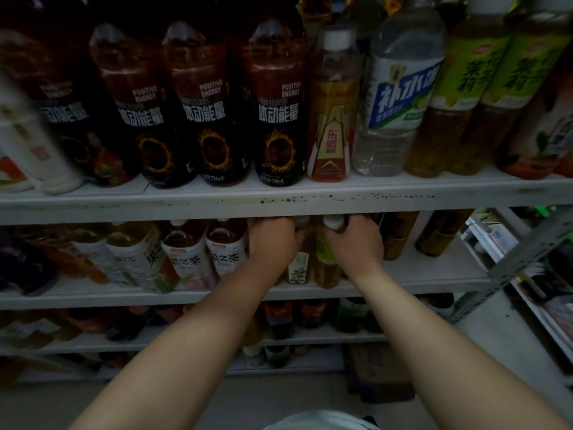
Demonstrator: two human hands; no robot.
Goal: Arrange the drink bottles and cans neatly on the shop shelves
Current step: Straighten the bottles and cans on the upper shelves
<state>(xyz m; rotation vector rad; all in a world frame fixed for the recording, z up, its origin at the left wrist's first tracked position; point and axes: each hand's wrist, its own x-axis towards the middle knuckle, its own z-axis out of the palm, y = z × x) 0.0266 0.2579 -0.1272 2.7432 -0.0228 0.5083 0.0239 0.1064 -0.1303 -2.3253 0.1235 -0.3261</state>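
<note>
Both grips, my left hand (273, 240) and right hand (356, 243), were clamped on tea bottles (325, 262) on the crowded middle shelf (434, 271), under the upper shelf's edge (279, 203); bare shelf lay rightward.

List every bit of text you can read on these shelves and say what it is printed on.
"POSITIVE ENERGY" and "体动能量": dark energy drink bottles, top shelf.
"768mL": same bottles, at the base.
"东鹏": gold bottle.
"补水": clear bottle, blue label; last character unclear.
"茉莉": green tea bottles.
"果之茶": white-labelled bottles, second shelf.
Small print and lower shelves: too blurred or dark to read.
</note>
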